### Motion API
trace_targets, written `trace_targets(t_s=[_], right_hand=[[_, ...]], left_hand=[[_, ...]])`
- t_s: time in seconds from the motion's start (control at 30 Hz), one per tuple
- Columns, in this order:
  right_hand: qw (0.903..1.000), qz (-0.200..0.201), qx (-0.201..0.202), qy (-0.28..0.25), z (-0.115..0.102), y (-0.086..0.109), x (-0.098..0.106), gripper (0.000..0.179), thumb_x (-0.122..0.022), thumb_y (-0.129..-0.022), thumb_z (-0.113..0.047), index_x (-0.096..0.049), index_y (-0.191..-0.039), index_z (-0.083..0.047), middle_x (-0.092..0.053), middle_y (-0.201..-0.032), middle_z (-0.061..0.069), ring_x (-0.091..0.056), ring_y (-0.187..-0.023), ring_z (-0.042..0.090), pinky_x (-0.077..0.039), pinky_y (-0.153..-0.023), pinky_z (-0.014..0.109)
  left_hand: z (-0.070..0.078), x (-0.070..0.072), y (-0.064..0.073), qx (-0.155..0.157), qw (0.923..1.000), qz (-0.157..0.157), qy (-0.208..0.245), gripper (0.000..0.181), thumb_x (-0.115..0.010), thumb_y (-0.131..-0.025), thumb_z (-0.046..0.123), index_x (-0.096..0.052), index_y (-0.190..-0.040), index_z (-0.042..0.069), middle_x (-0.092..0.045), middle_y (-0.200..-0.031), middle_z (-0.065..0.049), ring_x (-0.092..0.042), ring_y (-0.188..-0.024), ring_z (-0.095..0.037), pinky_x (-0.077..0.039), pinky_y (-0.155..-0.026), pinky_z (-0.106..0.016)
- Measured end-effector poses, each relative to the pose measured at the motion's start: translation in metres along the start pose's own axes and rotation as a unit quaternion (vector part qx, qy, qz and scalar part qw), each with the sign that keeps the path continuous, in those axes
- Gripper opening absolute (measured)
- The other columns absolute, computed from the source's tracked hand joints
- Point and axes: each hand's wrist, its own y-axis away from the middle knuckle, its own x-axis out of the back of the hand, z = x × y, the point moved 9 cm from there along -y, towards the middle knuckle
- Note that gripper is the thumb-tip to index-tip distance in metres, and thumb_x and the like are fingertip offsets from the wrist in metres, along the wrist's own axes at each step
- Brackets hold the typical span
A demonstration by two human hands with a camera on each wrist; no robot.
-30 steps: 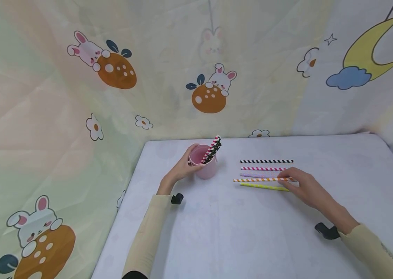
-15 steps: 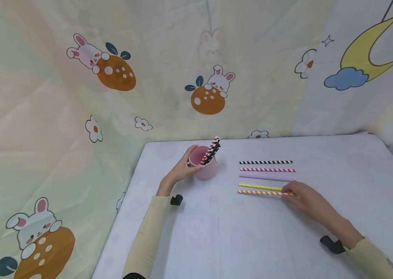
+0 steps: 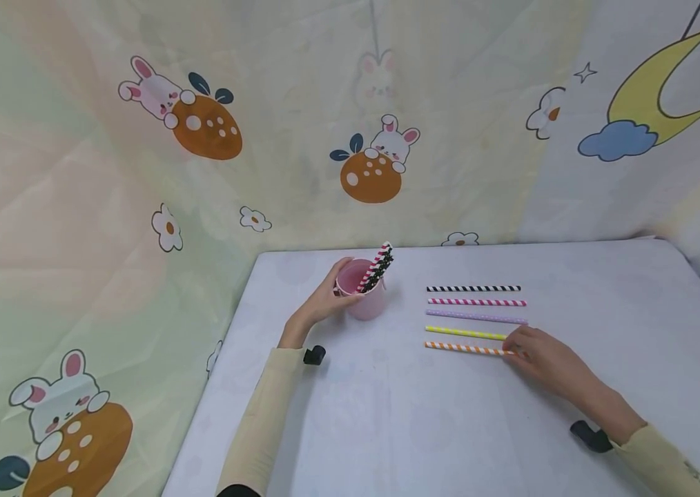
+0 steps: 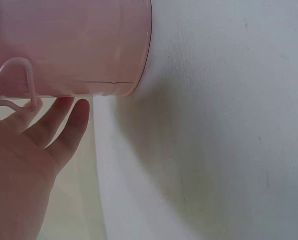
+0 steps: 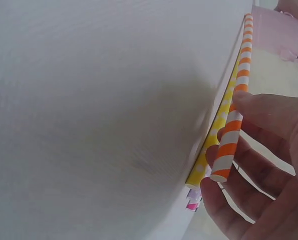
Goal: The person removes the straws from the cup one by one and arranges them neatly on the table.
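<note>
My left hand [image 3: 322,302] grips a pink mug [image 3: 367,309] at its rim, thumb on the near side. The left wrist view shows the mug's handle [image 4: 29,80] by the palm. Several striped and patterned paper straws [image 3: 377,268] lean inside the mug. My right hand [image 3: 544,359] pinches the right end of an orange-and-white striped paper straw [image 5: 230,136], between thumb and fingers. Just behind it lies a yellow straw with pale dots [image 3: 463,333], its right end close to my fingertips. Farther back lie a lilac straw [image 3: 474,317], a pink-and-white one [image 3: 475,302] and a black-and-white one [image 3: 474,288].
The white-covered table [image 3: 387,428] meets a cartoon-printed fabric backdrop [image 3: 294,138] at its back and left. Black wrist mounts [image 3: 591,436] show beneath both forearms.
My right hand brought the orange-striped straw nearer to me, from over the lilac and yellow straws to the front of the row. My left hand stays on the mug.
</note>
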Motion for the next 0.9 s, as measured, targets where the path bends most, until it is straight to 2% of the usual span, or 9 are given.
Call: trace_targets(t_s=[0.27, 0.53, 0.73, 0.9], right_hand=[[0.9997, -0.017, -0.014, 0.013, 0.0033, -0.0009, -0.0084, 0.015, -0.082, -0.083, -0.018, -0.072, -0.093, -0.016, -0.066, -0.096, -0.003, -0.056, -0.081, 0.010, -0.053, -0.071, 0.034], [0.9998, 0.004, 0.003, 0.021, 0.0002, 0.0002, -0.0070, 0.013, -0.081, -0.082, -0.016, -0.070, -0.090, -0.016, -0.064, -0.092, -0.004, -0.053, -0.079, 0.010, -0.051, -0.068, 0.031], [0.9996, -0.006, -0.020, 0.018, 0.0010, 0.0000, -0.0089, 0.013, -0.082, -0.082, -0.016, -0.072, -0.090, -0.015, -0.065, -0.094, -0.001, -0.058, -0.084, 0.014, -0.053, -0.073, 0.037], [0.9995, -0.008, -0.026, 0.017, 0.0013, 0.0004, -0.0099, 0.014, -0.083, -0.082, -0.017, -0.073, -0.092, -0.015, -0.065, -0.095, -0.001, -0.059, -0.085, 0.015, -0.054, -0.074, 0.038]], left_hand=[[-0.0005, -0.0002, -0.0006, 0.001, 1.0000, -0.002, 0.002, 0.090, -0.078, -0.081, 0.055, -0.021, -0.151, 0.053, -0.037, -0.155, 0.009, -0.037, -0.144, -0.021, -0.034, -0.117, -0.055], [0.0014, -0.0005, -0.0007, -0.005, 1.0000, -0.003, 0.002, 0.098, -0.078, -0.082, 0.053, -0.020, -0.159, 0.036, -0.037, -0.155, 0.007, -0.037, -0.145, -0.022, -0.034, -0.117, -0.056], [0.0026, -0.0001, -0.0012, -0.015, 0.9998, -0.004, 0.010, 0.092, -0.080, -0.083, 0.047, -0.023, -0.154, 0.044, -0.040, -0.154, 0.006, -0.040, -0.142, -0.021, -0.036, -0.116, -0.052], [0.0025, -0.0006, -0.0019, -0.020, 0.9997, -0.006, 0.011, 0.091, -0.080, -0.083, 0.046, -0.023, -0.154, 0.045, -0.040, -0.154, 0.005, -0.041, -0.141, -0.021, -0.038, -0.115, -0.051]])
